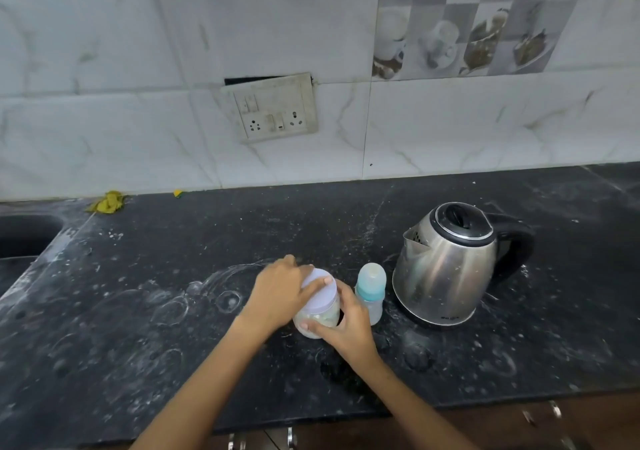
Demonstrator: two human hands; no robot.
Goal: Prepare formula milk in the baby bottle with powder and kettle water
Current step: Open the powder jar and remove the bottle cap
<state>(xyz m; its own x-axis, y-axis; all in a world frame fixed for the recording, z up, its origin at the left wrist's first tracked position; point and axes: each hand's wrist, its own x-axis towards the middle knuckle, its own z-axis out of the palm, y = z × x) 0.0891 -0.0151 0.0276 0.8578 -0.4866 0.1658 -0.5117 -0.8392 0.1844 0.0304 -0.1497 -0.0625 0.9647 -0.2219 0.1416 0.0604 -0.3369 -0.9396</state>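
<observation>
A clear powder jar [323,316] with a white lid [320,292] stands on the black counter [173,311] near the front edge. My left hand [280,290] lies over the lid with fingers curled on its rim. My right hand [349,325] wraps the jar's body from the right. Just right of the jar stands the baby bottle [371,292], upright, with a clear cap over a light blue collar. The steel kettle [446,262] sits further right, lid closed, black handle pointing right.
A sink [24,238] is cut into the counter at the far left. Yellow scraps [108,202] lie against the tiled wall. A switch and socket plate [273,108] hangs on the wall. Cabinet handles [291,437] show below the counter's front edge.
</observation>
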